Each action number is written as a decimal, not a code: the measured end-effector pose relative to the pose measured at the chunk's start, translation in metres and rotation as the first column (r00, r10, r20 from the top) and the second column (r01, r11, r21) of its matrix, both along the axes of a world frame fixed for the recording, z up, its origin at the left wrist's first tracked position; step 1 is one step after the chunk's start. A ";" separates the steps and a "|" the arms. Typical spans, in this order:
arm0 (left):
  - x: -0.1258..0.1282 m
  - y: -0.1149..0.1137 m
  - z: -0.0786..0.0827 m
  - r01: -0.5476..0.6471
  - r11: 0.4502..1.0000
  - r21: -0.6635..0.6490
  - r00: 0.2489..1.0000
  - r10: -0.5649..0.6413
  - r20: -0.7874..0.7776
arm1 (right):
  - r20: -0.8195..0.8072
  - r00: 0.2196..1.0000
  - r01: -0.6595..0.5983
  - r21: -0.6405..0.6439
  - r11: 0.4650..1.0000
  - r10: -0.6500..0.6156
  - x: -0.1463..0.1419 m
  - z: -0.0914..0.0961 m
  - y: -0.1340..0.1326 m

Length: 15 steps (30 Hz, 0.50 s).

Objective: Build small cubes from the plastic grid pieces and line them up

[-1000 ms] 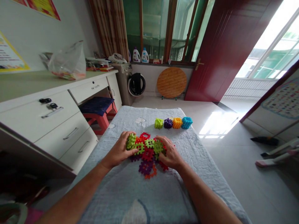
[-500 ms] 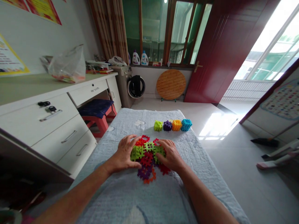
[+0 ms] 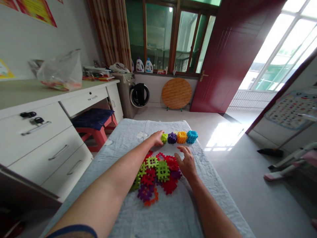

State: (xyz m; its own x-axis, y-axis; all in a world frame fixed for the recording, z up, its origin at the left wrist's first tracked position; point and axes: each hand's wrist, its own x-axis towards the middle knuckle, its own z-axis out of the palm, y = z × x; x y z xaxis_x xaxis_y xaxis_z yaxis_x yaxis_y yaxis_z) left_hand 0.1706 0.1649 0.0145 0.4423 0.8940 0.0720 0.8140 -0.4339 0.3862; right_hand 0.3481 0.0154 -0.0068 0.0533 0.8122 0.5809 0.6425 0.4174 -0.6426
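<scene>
My left hand (image 3: 157, 138) reaches to the back of the cloth-covered table, its fingers closed around the left side of a light green cube (image 3: 164, 138) built of notched plastic pieces. That cube begins a row with a purple cube (image 3: 172, 138), an orange cube (image 3: 182, 137) and a blue cube (image 3: 192, 136). In front of the row, my right hand (image 3: 186, 161) hovers with fingers apart, holding nothing. Beside it lies a pile of flat interlocking pieces: a green piece (image 3: 162, 171), a red piece (image 3: 148, 177), a purple piece (image 3: 145, 191) and others. My left forearm hides part of the pile.
The table (image 3: 198, 205) wears a pale blue cloth. A white desk (image 3: 59, 132) and a red stool (image 3: 97, 129) stand on the left. Behind are a washing machine (image 3: 128, 96), a round wooden tabletop (image 3: 176, 93) and a dark red door (image 3: 223, 62).
My left hand has left the pile and moved forward to the light green cube. My right hand has let go of the green pieces and risen to the right. The view has shifted slightly.
</scene>
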 end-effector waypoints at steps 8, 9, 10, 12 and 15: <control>-0.029 -0.029 0.014 0.007 1.000 -0.015 0.999 -0.008 -0.033 | -0.102 0.994 0.042 -0.052 0.998 -0.047 0.000 -0.007 0.004; -0.036 -0.037 0.021 0.014 1.000 -0.012 1.000 -0.014 -0.024 | -0.123 0.991 0.047 -0.064 0.997 -0.054 0.000 -0.009 0.005; -0.043 -0.047 0.028 0.020 1.000 -0.001 1.000 -0.020 -0.010 | -0.146 0.987 0.051 -0.078 0.996 -0.062 0.001 -0.010 0.005; -0.058 -0.071 0.042 0.047 0.999 0.011 0.999 -0.047 0.023 | -0.209 0.974 0.063 -0.115 0.991 -0.086 0.003 -0.012 0.006; -0.083 -0.113 0.058 0.139 0.990 0.028 0.984 -0.141 0.106 | -0.332 0.935 0.081 -0.149 0.986 -0.127 0.013 -0.005 0.008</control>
State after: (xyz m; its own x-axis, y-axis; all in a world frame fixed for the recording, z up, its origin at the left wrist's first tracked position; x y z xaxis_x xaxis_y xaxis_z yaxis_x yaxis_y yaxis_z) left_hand 0.0874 0.0519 0.0728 0.5516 0.8217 0.1436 0.6991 -0.5493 0.4577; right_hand 0.3607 0.0238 -0.0120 0.3167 0.8590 0.4023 0.4116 0.2577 -0.8742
